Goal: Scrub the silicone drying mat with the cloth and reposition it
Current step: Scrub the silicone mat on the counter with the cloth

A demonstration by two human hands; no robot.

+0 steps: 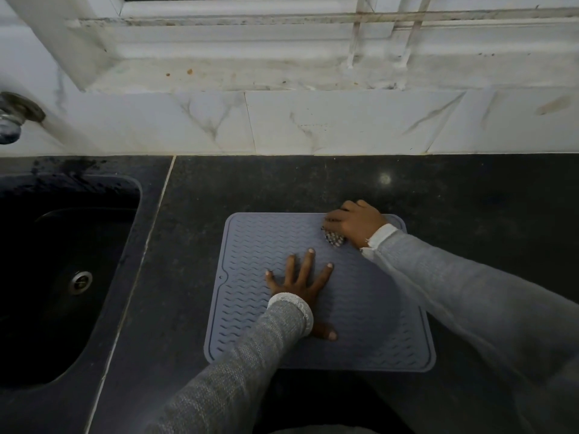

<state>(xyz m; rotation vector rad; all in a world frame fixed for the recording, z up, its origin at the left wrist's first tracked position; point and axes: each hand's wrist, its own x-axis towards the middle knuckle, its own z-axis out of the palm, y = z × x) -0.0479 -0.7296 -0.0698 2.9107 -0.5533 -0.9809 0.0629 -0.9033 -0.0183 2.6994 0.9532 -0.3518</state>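
Pressing flat on mat (250,308): left hand (297,283), fingers spread straight, near the mat's middle. Right hand (354,223) clenched round a bunched patterned cloth (334,239), held against the mat's far right corner. Mat lies flat on the dark tabletop (470,198), right of the black sink (62,277). Both arms in grey sleeves.

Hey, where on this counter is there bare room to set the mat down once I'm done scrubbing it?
The dark counter is bare right of the mat, and in the strip between the mat and the tiled wall. A narrower strip lies between mat and sink. The mat itself is crowded: left hand flat on it, right hand gripping the cloth.
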